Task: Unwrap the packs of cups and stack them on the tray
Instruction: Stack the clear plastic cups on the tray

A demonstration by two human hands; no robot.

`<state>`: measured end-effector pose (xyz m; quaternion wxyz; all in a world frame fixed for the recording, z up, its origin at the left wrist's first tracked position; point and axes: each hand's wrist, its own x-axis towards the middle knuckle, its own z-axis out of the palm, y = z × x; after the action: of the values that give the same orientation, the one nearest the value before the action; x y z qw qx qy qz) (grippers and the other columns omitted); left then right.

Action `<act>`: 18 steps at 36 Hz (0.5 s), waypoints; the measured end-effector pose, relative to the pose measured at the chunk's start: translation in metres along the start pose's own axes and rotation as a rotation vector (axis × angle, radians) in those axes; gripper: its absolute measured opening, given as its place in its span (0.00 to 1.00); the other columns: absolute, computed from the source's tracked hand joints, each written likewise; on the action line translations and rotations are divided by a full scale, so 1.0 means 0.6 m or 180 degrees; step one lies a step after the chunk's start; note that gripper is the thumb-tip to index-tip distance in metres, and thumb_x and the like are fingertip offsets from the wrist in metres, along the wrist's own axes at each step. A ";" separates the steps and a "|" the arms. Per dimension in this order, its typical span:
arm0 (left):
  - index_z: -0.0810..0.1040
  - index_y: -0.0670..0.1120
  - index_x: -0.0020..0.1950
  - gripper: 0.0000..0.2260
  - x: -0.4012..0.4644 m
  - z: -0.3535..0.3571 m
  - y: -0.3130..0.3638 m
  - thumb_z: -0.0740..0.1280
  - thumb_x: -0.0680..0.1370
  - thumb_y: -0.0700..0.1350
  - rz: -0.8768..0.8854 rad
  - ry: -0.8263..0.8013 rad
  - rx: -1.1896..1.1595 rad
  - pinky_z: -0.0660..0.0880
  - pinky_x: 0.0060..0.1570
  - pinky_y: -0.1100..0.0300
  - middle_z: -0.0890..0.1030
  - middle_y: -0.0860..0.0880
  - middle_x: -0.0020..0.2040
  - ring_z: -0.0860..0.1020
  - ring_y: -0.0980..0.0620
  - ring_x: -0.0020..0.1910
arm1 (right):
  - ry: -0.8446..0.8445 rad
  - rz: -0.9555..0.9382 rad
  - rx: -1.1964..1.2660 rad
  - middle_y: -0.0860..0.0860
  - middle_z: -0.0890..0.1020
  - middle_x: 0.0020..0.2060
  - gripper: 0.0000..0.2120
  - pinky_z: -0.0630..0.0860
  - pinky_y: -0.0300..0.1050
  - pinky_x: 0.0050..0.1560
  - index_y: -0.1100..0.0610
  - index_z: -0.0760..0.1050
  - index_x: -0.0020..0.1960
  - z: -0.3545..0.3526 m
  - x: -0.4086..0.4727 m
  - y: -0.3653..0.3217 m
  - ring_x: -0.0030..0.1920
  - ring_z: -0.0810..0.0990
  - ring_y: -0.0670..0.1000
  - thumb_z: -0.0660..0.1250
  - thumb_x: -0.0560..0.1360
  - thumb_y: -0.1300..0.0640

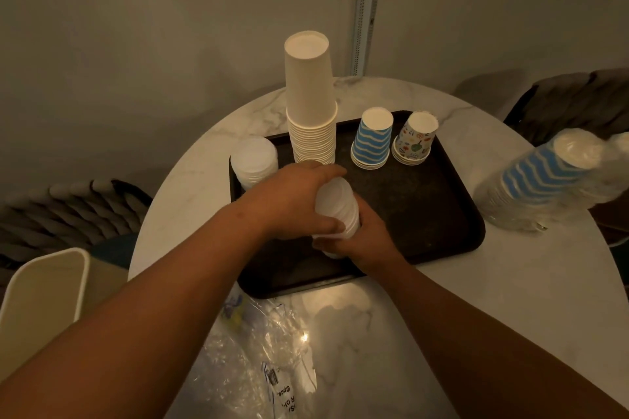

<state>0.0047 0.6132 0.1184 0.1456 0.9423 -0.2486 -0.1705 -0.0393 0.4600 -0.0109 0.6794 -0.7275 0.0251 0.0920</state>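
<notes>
Head view: round marble table [425, 299] by grey wall [136, 27], both hands gripping white cups [335, 204] over dark tray [425, 207].

I saw a round marble tabletop [425, 316] carrying a dark tray [425, 214], a wrapped cup pack [544, 180] at its right edge, and crumpled wrap [258, 364] near me.

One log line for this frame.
left hand, right hand: grip white cup stack | over tray | striped pack still wrapped
</notes>
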 end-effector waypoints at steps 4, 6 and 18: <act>0.64 0.56 0.76 0.39 -0.024 -0.049 -0.027 0.75 0.68 0.59 -0.0267 0.0247 -0.0124 0.66 0.62 0.61 0.70 0.51 0.72 0.70 0.52 0.67 | 0.0126 -0.0064 0.0020 0.47 0.81 0.57 0.38 0.77 0.39 0.54 0.45 0.74 0.60 0.005 0.001 0.004 0.59 0.79 0.46 0.84 0.54 0.58; 0.67 0.56 0.74 0.38 -0.034 -0.076 -0.059 0.76 0.66 0.60 -0.0519 0.0394 -0.0186 0.71 0.62 0.56 0.73 0.50 0.70 0.73 0.50 0.64 | 0.0145 -0.0070 -0.0010 0.46 0.80 0.58 0.39 0.74 0.38 0.59 0.45 0.73 0.61 0.005 0.002 0.004 0.61 0.77 0.46 0.83 0.53 0.53; 0.63 0.53 0.76 0.39 0.031 -0.093 -0.153 0.77 0.69 0.57 -0.1085 0.0037 0.0440 0.68 0.65 0.48 0.68 0.45 0.73 0.68 0.42 0.70 | 0.0092 -0.0049 -0.0093 0.43 0.78 0.60 0.39 0.72 0.35 0.60 0.42 0.71 0.61 0.001 0.006 0.009 0.62 0.75 0.43 0.84 0.56 0.60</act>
<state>0.0801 0.6909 0.1308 0.0509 0.9795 -0.0956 -0.1698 -0.0365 0.4604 -0.0168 0.6690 -0.7388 0.0280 0.0766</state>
